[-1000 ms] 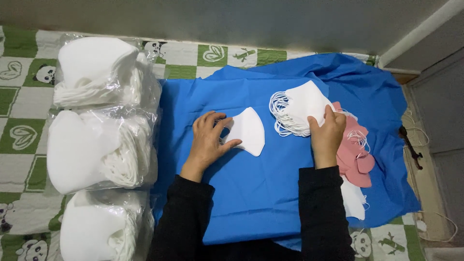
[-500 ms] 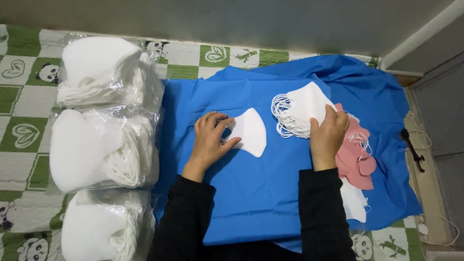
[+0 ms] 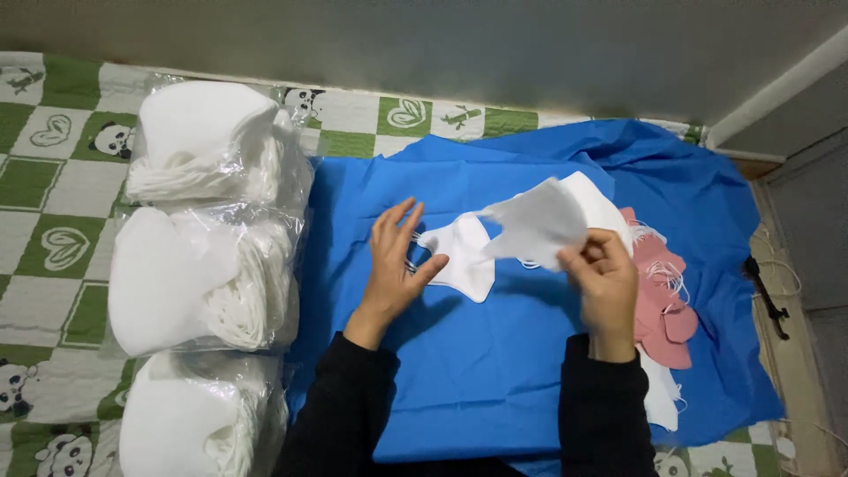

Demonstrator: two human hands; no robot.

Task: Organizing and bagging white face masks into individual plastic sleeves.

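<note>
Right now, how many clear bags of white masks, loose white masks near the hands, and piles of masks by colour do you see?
Clear bags of white masks: 3
Loose white masks, one lifted, one on the blue cloth: 2
White pile: 1
Pink pile: 1
Total: 7

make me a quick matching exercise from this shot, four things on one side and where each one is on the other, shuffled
Things:
1. white fabric mask raised off the cloth
2. white fabric mask lying flat
3. pile of pink fabric masks
4. clear plastic bags of white masks

Places:
A. at the right edge of the blue cloth, beyond the right hand
B. pinched in the fingers of the right hand
C. stacked on the green and white checked mat, left of the cloth
D. on the cloth under the fingertips of the left hand

Pairs: 1-B, 2-D, 3-A, 4-C
</note>
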